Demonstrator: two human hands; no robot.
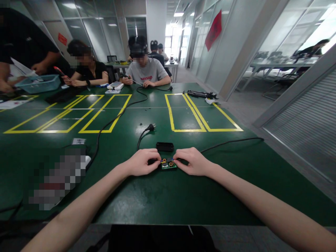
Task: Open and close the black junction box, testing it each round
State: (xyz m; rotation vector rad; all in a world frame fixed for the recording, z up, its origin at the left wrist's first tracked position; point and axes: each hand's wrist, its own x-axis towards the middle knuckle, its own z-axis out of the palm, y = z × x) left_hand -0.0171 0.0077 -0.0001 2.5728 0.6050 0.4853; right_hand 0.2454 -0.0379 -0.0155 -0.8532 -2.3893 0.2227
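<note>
A small green circuit board [168, 164] with orange coils lies on the green table [162, 199] right in front of me. My left hand [143, 161] pinches its left end with the fingers closed. From the other side my right hand [193, 161] grips its right end, fingers curled. Just behind the board lies a black rectangular case part [165, 146]. A black power cable with a plug [150, 128] curves in from the back toward my left hand, and another black cable [231, 142] runs off to the right from under my right hand.
Yellow tape rectangles [183, 115] mark the table's far half. Other people sit at the far edge; one in a grey shirt [146, 71] holds a tool. A blue basket [39, 83] stands far left, a black tool [201, 93] far right. The table edge drops off right.
</note>
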